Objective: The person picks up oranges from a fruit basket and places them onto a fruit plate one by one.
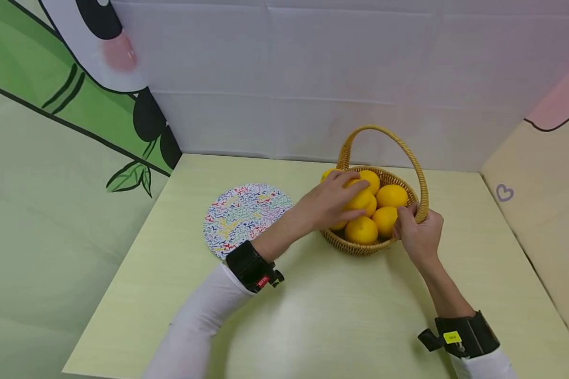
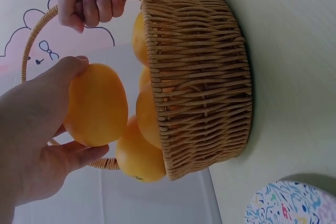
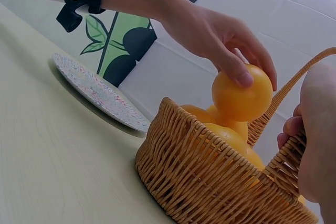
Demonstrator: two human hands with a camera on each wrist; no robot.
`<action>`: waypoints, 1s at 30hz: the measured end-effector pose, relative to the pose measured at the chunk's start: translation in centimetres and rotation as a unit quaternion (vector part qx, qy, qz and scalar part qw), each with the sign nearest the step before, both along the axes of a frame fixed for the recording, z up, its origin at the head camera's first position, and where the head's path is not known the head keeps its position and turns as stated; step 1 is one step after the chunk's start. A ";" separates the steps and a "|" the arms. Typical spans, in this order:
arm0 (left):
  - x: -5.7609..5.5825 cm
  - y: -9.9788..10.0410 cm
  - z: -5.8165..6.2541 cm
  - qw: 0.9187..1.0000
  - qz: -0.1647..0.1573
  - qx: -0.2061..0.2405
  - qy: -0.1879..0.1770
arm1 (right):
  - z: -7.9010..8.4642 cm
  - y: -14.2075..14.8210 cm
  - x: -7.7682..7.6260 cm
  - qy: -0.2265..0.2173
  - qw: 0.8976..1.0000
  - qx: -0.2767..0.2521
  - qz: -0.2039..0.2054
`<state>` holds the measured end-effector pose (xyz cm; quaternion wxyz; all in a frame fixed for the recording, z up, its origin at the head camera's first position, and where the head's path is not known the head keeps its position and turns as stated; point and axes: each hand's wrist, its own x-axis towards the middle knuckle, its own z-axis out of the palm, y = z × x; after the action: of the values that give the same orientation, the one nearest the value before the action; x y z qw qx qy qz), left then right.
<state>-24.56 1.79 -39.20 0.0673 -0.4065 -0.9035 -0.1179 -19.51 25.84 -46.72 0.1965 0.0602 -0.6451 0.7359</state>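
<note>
A wicker basket (image 2: 202, 82) with a tall arched handle (image 1: 384, 129) stands on the table, filled with several oranges (image 1: 361, 230). My left hand (image 1: 329, 202) reaches over its near left rim. Between thumb and fingers it holds one orange (image 3: 242, 95), raised over the other fruit, as both wrist views show. At the basket's right side, my right hand (image 1: 419, 234) grips the lower end of the handle, fingers curled round it. To the left of the basket lies a round plate (image 1: 242, 216) with a multicoloured squiggle pattern, partly covered by my left forearm in the head view.
The pale table (image 1: 341, 316) extends in front of the basket and plate. A white cloth backdrop (image 1: 289, 79) rises right behind the table's back edge. Printed cloth panels flank both sides, with a green cartoon design (image 1: 38, 68) on the left.
</note>
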 end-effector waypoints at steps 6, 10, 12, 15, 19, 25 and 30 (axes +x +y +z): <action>-0.7 -1.0 0.3 1.000 0.013 0.012 -0.004 | -0.4 0.7 -1.5 -0.001 1.000 -0.007 0.010; -1.1 -2.4 0.3 0.999 0.027 0.026 0.000 | -0.7 1.2 -2.4 0.000 1.000 -0.006 0.019; -1.3 -3.3 0.3 0.999 0.037 0.034 0.004 | -0.8 1.4 -2.9 0.001 1.000 -0.002 0.023; -1.5 -4.8 0.2 0.997 0.051 0.049 0.009 | -1.1 1.8 -3.6 0.002 1.000 0.002 0.028; -1.5 -7.1 0.2 0.995 0.083 0.060 0.004 | -1.1 2.2 -4.5 0.006 0.999 0.002 0.040; -1.7 -9.9 -0.1 0.989 0.129 0.067 -0.004 | -1.0 2.9 -5.6 0.005 0.999 -0.002 0.053; -1.9 -11.8 -0.3 0.984 0.159 0.077 0.000 | -1.1 3.3 -6.4 -0.005 0.998 -0.003 0.056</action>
<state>-26.51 -10.04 -39.50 0.1163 -0.2518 -0.9448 -0.1746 -25.91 29.09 -47.82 0.1520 0.0920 -0.6397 0.7478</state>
